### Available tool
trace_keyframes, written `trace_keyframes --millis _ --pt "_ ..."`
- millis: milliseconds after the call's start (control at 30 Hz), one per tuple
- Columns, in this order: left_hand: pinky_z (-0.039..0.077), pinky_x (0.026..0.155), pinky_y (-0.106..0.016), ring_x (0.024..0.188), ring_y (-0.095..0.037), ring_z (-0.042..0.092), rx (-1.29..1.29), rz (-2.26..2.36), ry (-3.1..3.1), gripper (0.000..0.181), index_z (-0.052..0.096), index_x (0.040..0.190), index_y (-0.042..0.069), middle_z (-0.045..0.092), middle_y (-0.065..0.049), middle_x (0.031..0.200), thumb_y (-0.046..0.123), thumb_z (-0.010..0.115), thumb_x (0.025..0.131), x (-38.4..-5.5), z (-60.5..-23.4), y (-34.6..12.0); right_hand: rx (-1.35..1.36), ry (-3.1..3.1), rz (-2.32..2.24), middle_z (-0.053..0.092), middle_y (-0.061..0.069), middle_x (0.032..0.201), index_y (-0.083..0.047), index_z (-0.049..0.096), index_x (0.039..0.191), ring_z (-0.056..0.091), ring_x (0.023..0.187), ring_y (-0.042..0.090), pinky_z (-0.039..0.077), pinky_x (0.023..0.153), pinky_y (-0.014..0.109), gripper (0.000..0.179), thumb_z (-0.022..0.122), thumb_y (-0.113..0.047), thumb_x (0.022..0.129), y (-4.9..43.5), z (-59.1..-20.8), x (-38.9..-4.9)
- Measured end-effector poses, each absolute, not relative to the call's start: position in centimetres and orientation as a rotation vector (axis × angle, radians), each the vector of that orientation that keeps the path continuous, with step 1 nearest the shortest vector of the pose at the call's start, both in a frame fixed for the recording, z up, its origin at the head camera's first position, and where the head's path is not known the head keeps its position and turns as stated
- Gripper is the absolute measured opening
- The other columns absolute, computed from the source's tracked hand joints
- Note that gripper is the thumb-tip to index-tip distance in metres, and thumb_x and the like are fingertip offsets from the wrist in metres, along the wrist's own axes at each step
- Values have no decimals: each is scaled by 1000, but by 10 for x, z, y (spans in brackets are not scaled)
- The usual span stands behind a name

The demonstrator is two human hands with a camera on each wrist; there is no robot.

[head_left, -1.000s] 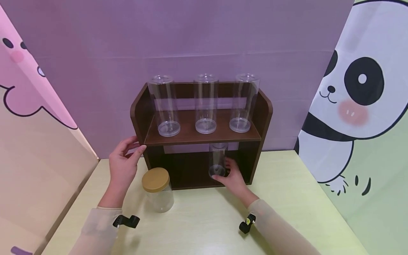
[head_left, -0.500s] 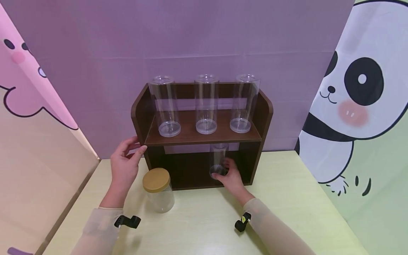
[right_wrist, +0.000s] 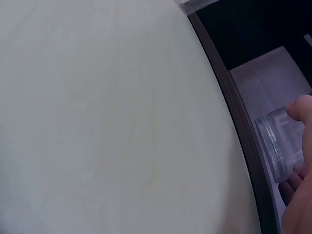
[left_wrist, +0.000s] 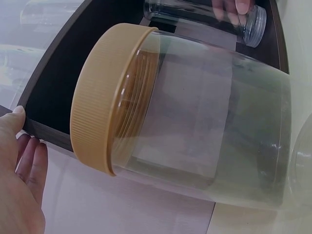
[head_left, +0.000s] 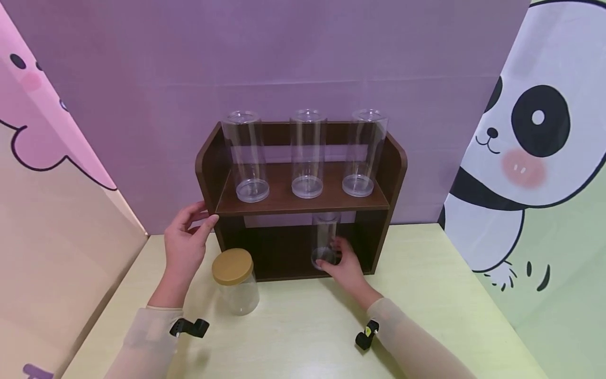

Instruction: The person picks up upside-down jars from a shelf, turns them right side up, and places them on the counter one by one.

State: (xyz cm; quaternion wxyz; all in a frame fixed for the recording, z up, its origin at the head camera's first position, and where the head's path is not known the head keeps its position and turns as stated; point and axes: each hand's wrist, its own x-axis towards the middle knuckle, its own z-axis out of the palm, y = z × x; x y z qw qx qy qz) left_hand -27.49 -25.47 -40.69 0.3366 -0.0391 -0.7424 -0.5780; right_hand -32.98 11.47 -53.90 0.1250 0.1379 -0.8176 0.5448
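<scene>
My right hand (head_left: pixel 347 268) holds a clear cylindrical jar (head_left: pixel 324 231) low on its side, inside the lower compartment of a dark brown two-tier shelf (head_left: pixel 303 207). The jar stands upright toward the compartment's right half, its base near the front edge; its top is partly hidden behind the upper board. In the right wrist view, thumb and fingers lie on opposite sides of the jar (right_wrist: pixel 273 146). My left hand (head_left: pixel 185 239) pinches the shelf's left side panel, thumb in front and fingers behind. Before that panel, on the table, is a wide clear jar with a tan lid (head_left: pixel 232 267).
Three tall clear cylinders stand in a row on the upper board: a left cylinder (head_left: pixel 251 190), a middle cylinder (head_left: pixel 307 187) and a right cylinder (head_left: pixel 357 186). The shelf rests on a pale table (head_left: pixel 303 326) against a purple backdrop (head_left: pixel 303 52).
The jar in my right hand has shifted very slightly toward the compartment's front edge. My right wrist dipped left and came back. My left hand keeps its hold on the shelf.
</scene>
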Motion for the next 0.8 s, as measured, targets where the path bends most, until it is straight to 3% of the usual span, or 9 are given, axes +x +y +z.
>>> trace_keyframes --millis 500,800 --pt "57 90 -13 108 -4 71 -112 -1508 -1934 43 73 143 8 72 11 120 9 82 101 -276 -406 -255 686 -2473 1603 68 9 132 -2 58 148 63 127 29 55 111 46 71 95 -8 87 123 -538 -295" --pt "57 90 -13 107 -5 72 -122 -1513 -1916 41 74 140 6 72 11 120 9 83 101 -275 -406 -254 846 -2438 1592 70 8 131 -2 58 149 65 122 27 57 108 38 75 96 -6 85 132 -540 -273"
